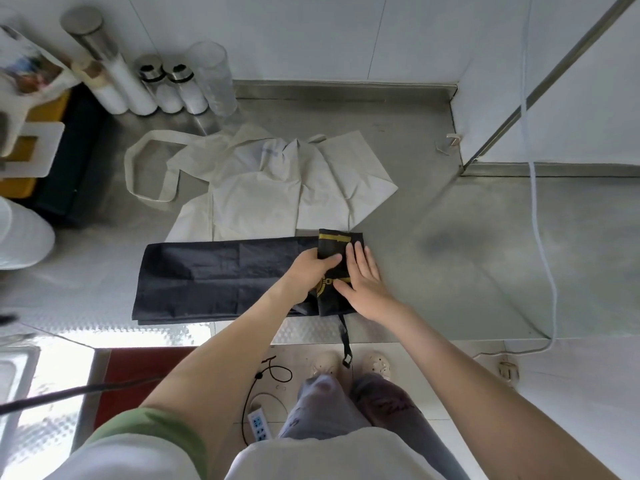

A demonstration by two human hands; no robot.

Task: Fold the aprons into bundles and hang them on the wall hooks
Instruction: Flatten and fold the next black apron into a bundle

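Observation:
A black apron (214,275) lies folded into a long strip on the steel counter (467,244). Its right end, with a yellow print, is turned over into a small fold. My left hand (311,271) grips that fold, thumb on top and fingers under the cloth. My right hand (363,275) lies flat on the fold with straight fingers, pressing it down. A black strap (344,337) hangs over the counter's front edge. Behind the black one, a cream apron (277,181) lies spread out and creased, its neck loop to the left. A small wall hook (453,139) sits on the right wall.
Several white and steel cylinders (166,84) stand at the back left beside a clear jar (214,77). A yellow and black box (65,150) is at the left edge. A white cord (540,237) hangs down on the right. A power strip (259,424) lies on the floor.

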